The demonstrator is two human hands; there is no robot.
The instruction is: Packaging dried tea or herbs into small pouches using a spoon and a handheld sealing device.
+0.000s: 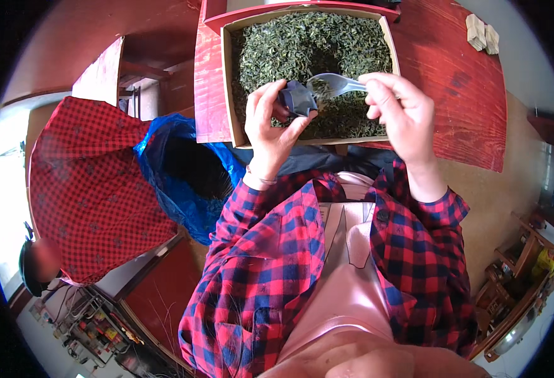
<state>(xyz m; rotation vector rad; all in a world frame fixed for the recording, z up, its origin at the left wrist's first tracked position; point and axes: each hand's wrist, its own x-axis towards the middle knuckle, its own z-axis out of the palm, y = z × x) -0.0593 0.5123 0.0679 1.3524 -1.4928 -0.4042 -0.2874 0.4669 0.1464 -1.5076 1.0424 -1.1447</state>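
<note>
My left hand (270, 125) holds a small dark pouch (299, 99) by its sides, its mouth spread towards the right. In my right hand (402, 111) is the handle of a translucent plastic spoon (341, 84). Some dried green leaves, which look like tea, lie in the spoon's bowl, and its tip is at the pouch's mouth. Both hands are above a shallow cardboard box (227, 85) heaped with the same loose leaves (277, 45). A darker hollow shows in the heap beyond the spoon. How full the pouch is cannot be seen.
The box sits on a red-painted wooden table (447, 85). Pale folded packets (482, 34) lie at its far right corner. A blue plastic bag (177, 203) stands open at my left, beside a red checked cloth (102, 189). Another person (40, 264) is at the far left.
</note>
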